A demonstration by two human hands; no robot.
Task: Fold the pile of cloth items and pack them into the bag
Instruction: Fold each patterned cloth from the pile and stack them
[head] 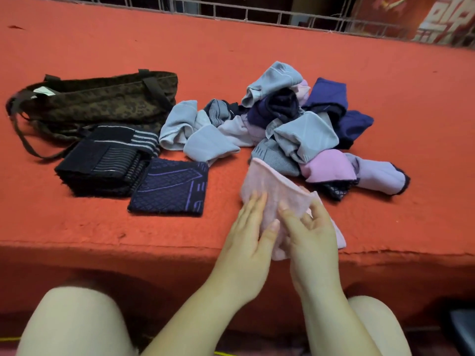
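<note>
A pale pink cloth (pixel 272 191) lies near the front edge of the red surface, partly folded. My left hand (pixel 249 232) rests flat on its left side, fingers spread. My right hand (pixel 311 232) grips its right part, with fingers curled around the fabric. Behind it sits a loose pile of cloth items (pixel 290 124) in light blue, lilac, pink and navy. A folded navy patterned cloth (pixel 169 187) and a stack of folded black striped cloths (pixel 108 160) lie to the left. The brown leopard-print bag (pixel 100 98) lies on its side at the far left.
The red carpeted surface (pixel 102 227) drops off at a front edge just below my hands. A metal grille (pixel 257 14) runs along the far side. My bare knees (pixel 72 322) are below the edge.
</note>
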